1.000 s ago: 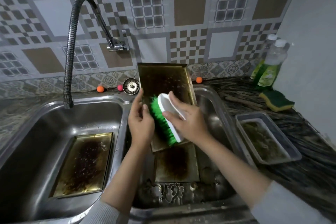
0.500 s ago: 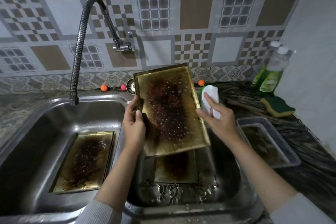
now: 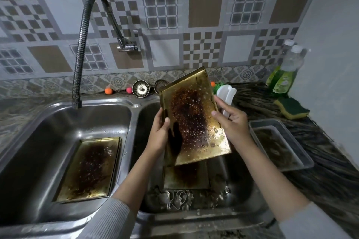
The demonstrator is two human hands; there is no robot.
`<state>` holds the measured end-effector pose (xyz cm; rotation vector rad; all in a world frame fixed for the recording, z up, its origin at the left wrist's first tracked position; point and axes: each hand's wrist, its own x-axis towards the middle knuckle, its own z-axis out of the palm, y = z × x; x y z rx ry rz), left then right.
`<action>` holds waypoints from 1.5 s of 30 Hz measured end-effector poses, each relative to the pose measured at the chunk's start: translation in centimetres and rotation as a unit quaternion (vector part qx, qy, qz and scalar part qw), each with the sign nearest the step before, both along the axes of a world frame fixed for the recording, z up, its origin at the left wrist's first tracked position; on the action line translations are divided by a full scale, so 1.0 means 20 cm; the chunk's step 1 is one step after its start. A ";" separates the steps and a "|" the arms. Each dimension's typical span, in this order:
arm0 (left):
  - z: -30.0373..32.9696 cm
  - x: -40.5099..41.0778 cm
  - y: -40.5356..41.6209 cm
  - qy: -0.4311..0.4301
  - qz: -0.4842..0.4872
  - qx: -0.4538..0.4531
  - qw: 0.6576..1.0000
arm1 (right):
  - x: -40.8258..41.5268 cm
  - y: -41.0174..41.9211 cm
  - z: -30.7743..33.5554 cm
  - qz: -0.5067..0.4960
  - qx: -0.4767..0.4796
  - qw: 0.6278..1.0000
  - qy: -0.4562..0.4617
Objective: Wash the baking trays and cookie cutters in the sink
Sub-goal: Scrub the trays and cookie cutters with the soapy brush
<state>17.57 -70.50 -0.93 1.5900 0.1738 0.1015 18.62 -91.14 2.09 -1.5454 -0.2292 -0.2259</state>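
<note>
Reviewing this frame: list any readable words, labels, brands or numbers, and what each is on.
No text can be read in this frame.
Green dish soap bottles: pale labels, print too blurred to read.
Held baking tray, brush, sponge: no markings visible.

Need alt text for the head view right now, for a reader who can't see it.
Over the right basin of a double sink, the left hand grips a burnt, wet tray by its edge, while the right hand holds a white brush against the other edge. Another tray lies in the left basin; cookie cutters sit below.
</note>
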 end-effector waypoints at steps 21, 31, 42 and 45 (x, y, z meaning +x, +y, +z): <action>0.23 0.17 -0.23 -0.022 0.009 0.070 0.997 | -0.10 0.07 -0.09 0.013 -0.286 0.953 -0.103; 0.22 0.14 -0.12 -0.083 0.028 -0.072 0.994 | 0.05 0.02 -0.06 -0.141 -0.153 0.977 -0.048; 0.23 0.13 -0.11 -0.083 0.023 -0.111 0.990 | 0.18 0.01 -0.04 -0.216 -0.166 0.961 0.041; 0.27 0.13 -0.12 -0.095 0.018 -0.129 0.987 | 0.04 0.15 -0.02 -0.179 -0.185 0.965 -0.054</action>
